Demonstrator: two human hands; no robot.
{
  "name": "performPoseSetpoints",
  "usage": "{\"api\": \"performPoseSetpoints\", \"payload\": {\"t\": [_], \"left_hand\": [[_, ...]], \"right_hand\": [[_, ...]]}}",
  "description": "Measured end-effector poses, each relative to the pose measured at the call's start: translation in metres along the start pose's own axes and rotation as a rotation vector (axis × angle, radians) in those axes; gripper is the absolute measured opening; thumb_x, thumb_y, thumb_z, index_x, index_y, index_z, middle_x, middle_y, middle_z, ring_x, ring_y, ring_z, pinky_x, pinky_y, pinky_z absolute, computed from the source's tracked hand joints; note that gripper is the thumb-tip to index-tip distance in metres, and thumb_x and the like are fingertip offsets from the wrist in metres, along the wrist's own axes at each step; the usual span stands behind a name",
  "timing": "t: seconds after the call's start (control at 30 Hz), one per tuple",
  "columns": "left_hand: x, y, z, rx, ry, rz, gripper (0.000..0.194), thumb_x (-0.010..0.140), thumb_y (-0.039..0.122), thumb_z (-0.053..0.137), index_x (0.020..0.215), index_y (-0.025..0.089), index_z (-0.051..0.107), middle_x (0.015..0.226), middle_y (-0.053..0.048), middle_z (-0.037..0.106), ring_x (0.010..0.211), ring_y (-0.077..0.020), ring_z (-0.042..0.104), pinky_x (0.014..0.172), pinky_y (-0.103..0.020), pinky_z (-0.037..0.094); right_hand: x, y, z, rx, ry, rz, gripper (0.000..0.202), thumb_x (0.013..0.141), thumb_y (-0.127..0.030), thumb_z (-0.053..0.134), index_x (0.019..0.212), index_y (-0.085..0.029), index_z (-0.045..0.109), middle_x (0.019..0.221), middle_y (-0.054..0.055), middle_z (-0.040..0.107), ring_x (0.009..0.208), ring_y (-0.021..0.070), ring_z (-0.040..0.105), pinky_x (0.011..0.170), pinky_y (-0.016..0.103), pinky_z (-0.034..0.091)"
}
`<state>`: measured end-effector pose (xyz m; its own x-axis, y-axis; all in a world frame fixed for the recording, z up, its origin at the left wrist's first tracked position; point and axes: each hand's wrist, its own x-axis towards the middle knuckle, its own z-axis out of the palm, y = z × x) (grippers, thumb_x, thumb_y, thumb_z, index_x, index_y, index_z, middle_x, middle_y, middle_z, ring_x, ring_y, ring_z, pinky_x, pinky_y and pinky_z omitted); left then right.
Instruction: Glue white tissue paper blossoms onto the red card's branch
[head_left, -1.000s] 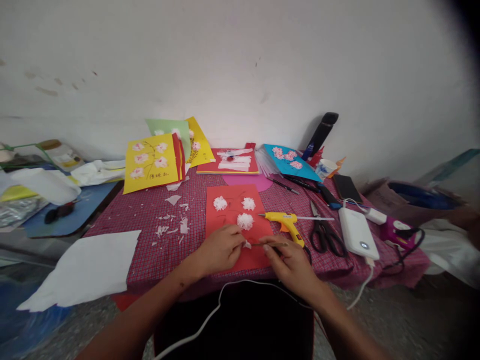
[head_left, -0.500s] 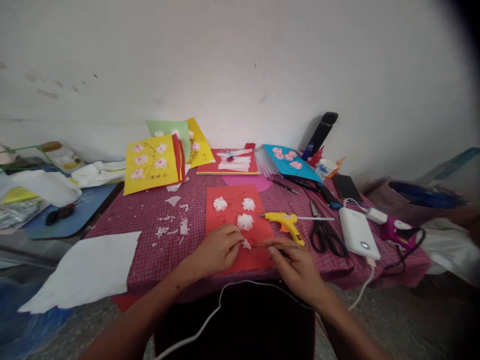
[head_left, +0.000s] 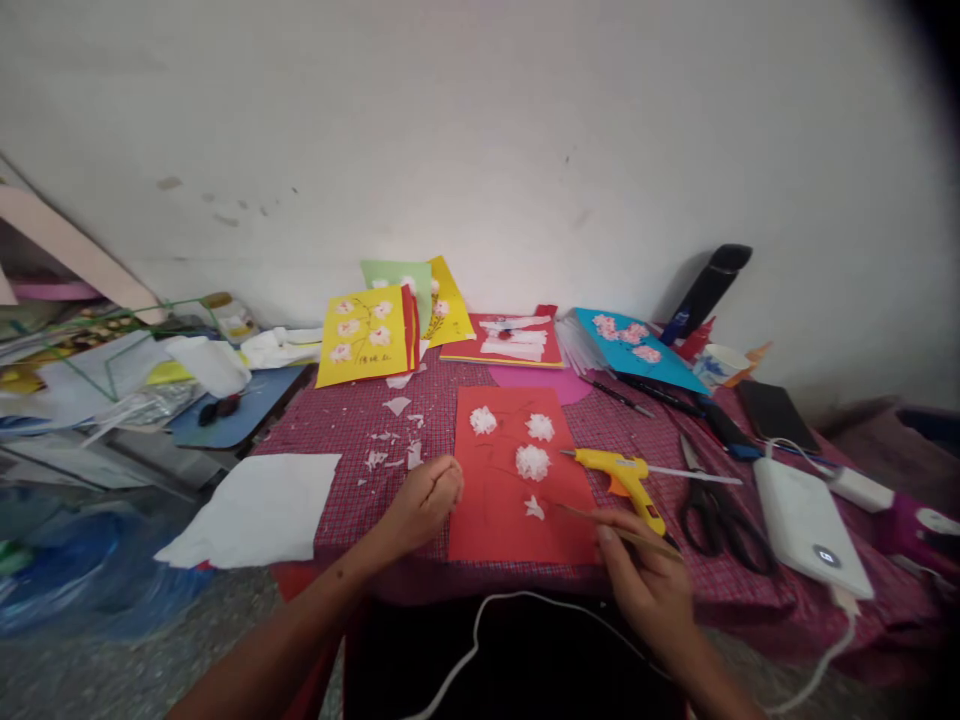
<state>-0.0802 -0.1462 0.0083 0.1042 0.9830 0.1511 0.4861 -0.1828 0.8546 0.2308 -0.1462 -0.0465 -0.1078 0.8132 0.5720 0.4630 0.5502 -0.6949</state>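
Note:
A red card (head_left: 487, 515) lies at the table's front edge, with several white crumpled-paper flowers (head_left: 533, 462) and thin dark lines on it. Below the flowers sits a small white paper tuft (head_left: 534, 508). My left hand (head_left: 426, 502) is at the card's left edge, fingers curled together; whatever they may hold is hidden. Between the fingers of my right hand (head_left: 649, 575) is a thin wooden stick (head_left: 637, 538), its tip pointing left over the card near the tuft. A yellow glue gun (head_left: 615, 470) with a glue stick in it lies just beyond my right hand.
Black-handled scissors (head_left: 716, 510) and a white power bank (head_left: 810, 525) lie to the right. Paper scraps (head_left: 394, 450) and a white paper sheet (head_left: 262, 505) are on the left. Finished-looking flower cards (head_left: 367, 335) stand along the wall. A white cable (head_left: 480, 620) crosses my lap.
My left hand has drawn back leftward from the paper tuft, which stays on the card. My right hand has pulled the stick slightly away. The view has turned left.

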Motion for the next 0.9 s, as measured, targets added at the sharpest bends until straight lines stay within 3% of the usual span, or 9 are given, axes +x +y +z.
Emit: {"api": "performPoseSetpoints", "payload": {"t": [0.1,0.17,0.27,0.37,0.57,0.73,0.9], "left_hand": [[0.017,-0.015,-0.035,0.245,0.122,-0.035,0.031,0.097,0.029,0.033,0.068,0.023,0.04,0.064,0.002,0.05,0.061,-0.015,0.047,0.059,-0.028,0.035],[0.037,-0.03,-0.066,0.443,0.205,-0.131,0.03,0.096,0.031,0.036,0.067,0.022,0.042,0.064,0.002,0.052,0.062,-0.0155,0.048,0.057,-0.027,0.032],[0.067,-0.056,-0.108,0.515,0.246,-0.183,0.028,0.092,0.028,0.042,0.065,0.021,0.046,0.064,0.0,0.055,0.065,-0.0171,0.051,0.059,-0.027,0.032],[0.088,-0.078,-0.131,0.562,0.24,-0.198,0.02,0.087,0.024,0.05,0.068,0.019,0.055,0.069,-0.003,0.062,0.069,-0.0183,0.055,0.062,-0.028,0.034],[0.105,-0.096,-0.133,0.639,0.192,-0.145,0.015,0.086,0.019,0.05,0.081,0.017,0.065,0.089,-0.008,0.07,0.084,-0.0211,0.06,0.078,-0.031,0.041],[0.112,-0.097,-0.131,0.699,0.073,-0.087,0.012,0.082,0.021,0.058,0.07,0.019,0.062,0.079,-0.008,0.067,0.085,-0.0231,0.059,0.084,-0.033,0.042],[0.106,-0.097,-0.128,0.718,-0.012,-0.045,0.025,0.082,0.022,0.058,0.057,0.021,0.054,0.065,-0.005,0.06,0.071,-0.021,0.056,0.077,-0.032,0.041]], "right_hand": [[-0.002,0.002,0.0,0.011,0.004,0.029,0.014,0.096,-0.027,0.061,0.105,-0.025,0.072,0.082,0.003,0.074,0.063,0.021,0.07,0.062,0.033,0.06],[-0.001,0.002,0.0,0.015,0.019,0.03,0.014,0.096,-0.028,0.061,0.104,-0.025,0.072,0.079,0.003,0.073,0.062,0.0211,0.069,0.059,0.032,0.059],[0.0,0.001,0.0,0.001,0.039,0.011,0.015,0.095,-0.029,0.061,0.101,-0.025,0.074,0.083,0.005,0.075,0.067,0.0229,0.072,0.059,0.032,0.06],[0.001,0.001,-0.001,-0.036,0.052,-0.016,0.015,0.095,-0.029,0.061,0.1,-0.025,0.075,0.089,0.006,0.077,0.071,0.0231,0.073,0.063,0.032,0.061],[-0.001,0.002,-0.002,-0.06,0.071,-0.007,0.015,0.094,-0.032,0.062,0.095,-0.025,0.075,0.082,0.004,0.075,0.064,0.0214,0.07,0.064,0.032,0.06],[0.001,0.001,-0.002,-0.049,0.053,-0.018,0.015,0.094,-0.03,0.062,0.097,-0.025,0.075,0.085,0.005,0.076,0.068,0.0227,0.072,0.063,0.032,0.06],[0.0,-0.001,-0.004,-0.038,0.041,-0.007,0.014,0.094,-0.028,0.062,0.099,-0.025,0.075,0.087,0.005,0.076,0.069,0.0219,0.072,0.059,0.03,0.058]]}}
